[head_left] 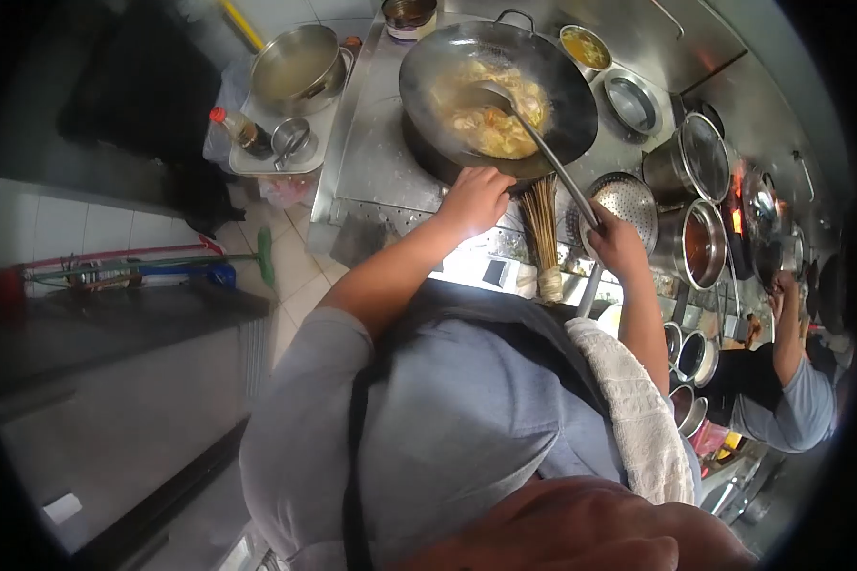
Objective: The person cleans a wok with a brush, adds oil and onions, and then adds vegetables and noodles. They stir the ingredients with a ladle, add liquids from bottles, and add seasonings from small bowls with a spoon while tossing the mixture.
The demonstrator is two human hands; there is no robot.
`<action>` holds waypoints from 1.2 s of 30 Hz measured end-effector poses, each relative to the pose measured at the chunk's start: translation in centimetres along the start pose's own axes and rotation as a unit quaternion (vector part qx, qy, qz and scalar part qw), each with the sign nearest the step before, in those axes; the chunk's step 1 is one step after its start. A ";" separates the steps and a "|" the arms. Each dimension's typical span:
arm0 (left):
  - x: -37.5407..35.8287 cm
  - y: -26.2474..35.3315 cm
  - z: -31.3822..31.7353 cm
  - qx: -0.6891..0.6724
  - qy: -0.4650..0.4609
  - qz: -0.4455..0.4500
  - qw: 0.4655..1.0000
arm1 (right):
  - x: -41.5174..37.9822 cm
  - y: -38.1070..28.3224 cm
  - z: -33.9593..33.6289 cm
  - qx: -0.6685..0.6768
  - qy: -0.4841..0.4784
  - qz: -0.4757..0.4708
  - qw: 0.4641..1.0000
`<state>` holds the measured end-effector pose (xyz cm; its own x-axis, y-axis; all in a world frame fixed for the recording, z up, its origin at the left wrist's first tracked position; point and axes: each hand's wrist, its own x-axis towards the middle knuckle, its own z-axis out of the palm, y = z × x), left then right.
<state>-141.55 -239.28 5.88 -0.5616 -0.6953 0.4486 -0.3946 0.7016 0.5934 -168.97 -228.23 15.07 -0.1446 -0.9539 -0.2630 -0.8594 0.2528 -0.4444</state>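
Observation:
A dark wok (567,109) sits on the stove, holding a steaming yellowish dish with chunky pieces (500,119). My left hand (479,200) is at the wok's near edge with its fingers curled on the rim; the fingertips are partly hidden. In my right hand (619,245) is the long handle of a ladle (552,157), its bowl dipped into the food. Between my hands lies a bamboo wok brush (542,233). Beside my right hand is a perforated strainer (628,211).
Pots (686,243) and a lit burner (737,205) are on the right, where a co-worker's hand (783,285) is busy. A bowl of yellow liquid (586,48) and a metal bowl (632,102) stand behind. At left are a large pot (300,71) and a red-capped bottle (243,133).

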 end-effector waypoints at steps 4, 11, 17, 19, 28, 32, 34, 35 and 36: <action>0.4 -1.8 2.6 0.031 -0.017 -0.003 0.999 | -1.4 -0.2 2.4 0.017 0.088 0.036 0.995; 0.5 -1.2 2.7 0.034 0.001 0.021 0.999 | 1.6 -0.6 6.2 0.062 0.136 0.074 0.986; -1.3 0.1 -0.4 0.024 0.031 0.098 0.994 | -2.0 -0.9 8.0 0.146 0.181 0.069 0.970; -3.0 0.9 -2.1 -0.028 0.002 0.069 0.997 | -1.6 0.7 9.9 0.117 0.222 0.021 0.968; -12.4 2.2 -7.2 -0.424 -0.292 -0.323 0.794 | -2.5 -1.6 5.8 0.361 0.114 0.117 0.918; -12.3 2.7 -8.5 -0.511 -0.280 -0.302 0.755 | -2.5 -2.0 3.8 0.410 0.151 0.121 0.891; -11.8 2.9 -8.9 -0.515 -0.287 -0.328 0.738 | -2.0 -1.0 3.2 0.426 0.143 0.120 0.885; -11.6 2.9 -8.9 -0.491 -0.291 -0.328 0.752 | -2.0 -0.6 3.0 0.438 0.127 0.118 0.882; -11.3 2.9 -8.8 -0.468 -0.295 -0.329 0.765 | -2.2 -0.4 2.8 0.440 0.131 0.117 0.881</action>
<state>-129.92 -230.75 8.42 -0.8045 -0.4653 -0.3691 -0.1942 -0.3811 0.9039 -166.91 -225.80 13.42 -0.4743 -0.8343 -0.2810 -0.0950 0.3658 -0.9258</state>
